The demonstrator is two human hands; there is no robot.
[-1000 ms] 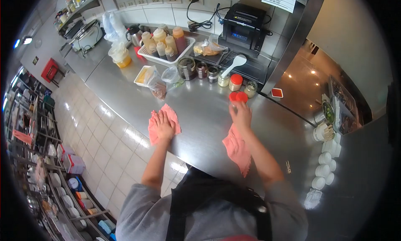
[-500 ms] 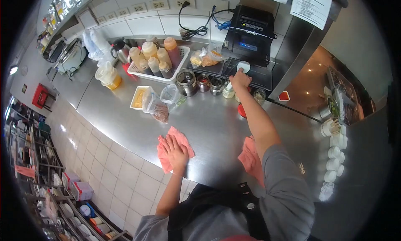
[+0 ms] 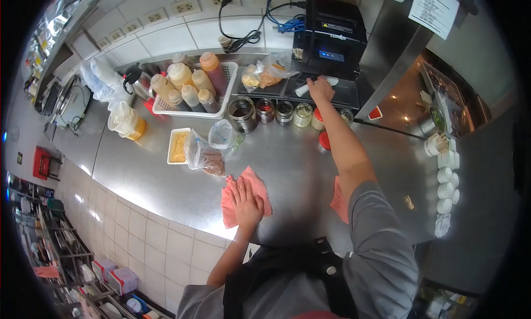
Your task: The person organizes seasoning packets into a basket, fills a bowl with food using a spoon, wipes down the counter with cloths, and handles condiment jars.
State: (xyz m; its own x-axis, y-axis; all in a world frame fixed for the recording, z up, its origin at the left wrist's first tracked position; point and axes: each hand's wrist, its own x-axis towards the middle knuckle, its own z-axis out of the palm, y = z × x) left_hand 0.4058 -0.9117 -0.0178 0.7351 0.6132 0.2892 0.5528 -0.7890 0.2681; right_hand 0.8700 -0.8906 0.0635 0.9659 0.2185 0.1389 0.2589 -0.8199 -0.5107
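My left hand [image 3: 248,207] lies flat with fingers spread on a pink cloth [image 3: 262,193] near the counter's front edge. Across the counter, my right hand [image 3: 321,90] is closed around a slim white object [image 3: 302,90]. One end sticks out to the left of the fingers and a paler, flatter end to the right; its kind I cannot make out. It is at the black shelf [image 3: 349,97] in front of the printer [image 3: 334,40]. A second pink cloth [image 3: 339,202] is partly hidden by my right arm.
Glass jars [image 3: 242,113] line the shelf's front, with a red lid [image 3: 324,141] nearby. Left of them are a white basket [image 3: 191,113] of squeeze bottles, a tub [image 3: 178,147] of yellow food and plastic bags [image 3: 206,157]. White cups [image 3: 444,190] stand at the right.
My right hand has turned the white object from upright-looking to lying sideways, near the shelf. My left hand stays on the cloth. The camera view has shifted slightly.
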